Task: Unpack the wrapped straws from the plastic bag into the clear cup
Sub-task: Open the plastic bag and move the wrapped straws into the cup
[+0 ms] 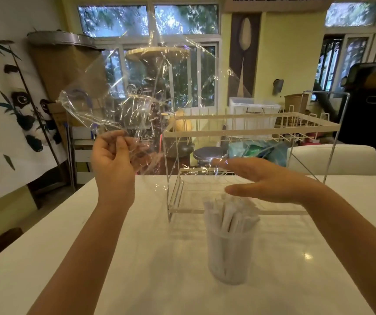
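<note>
Your two bare arms are reaching out over the white tabletop (69,258), and the clear cup (229,258) is standing closest to you, near the middle of the tabletop. White wrapped straws (230,214) are standing upright inside the cup, packed close, with their tops poking out over the rim. Your left hand (112,160) is pinching the plastic bag (155,87) between thumb and fingers and holding it up in the air, above the left part of the tabletop. You are looking right through the bag, and it is looking empty, so the unpacking is probably done or nearly done. Your right hand (271,180) is hovering flat just above the straws, fingers spread apart and holding nothing. Behind the cup, a clear rack with a white wire top (250,130) is standing toward the far edge. That bag is thin, soft and crinkly, so it is likely floating and slipping easily; pinching one edge tightly is the best way to keep it. Those straws are light and bendy in their paper wraps, so patting them gently on top is safer than squeezing. Light and maybe tippy, the cup may need a steady hand at its side.
</note>
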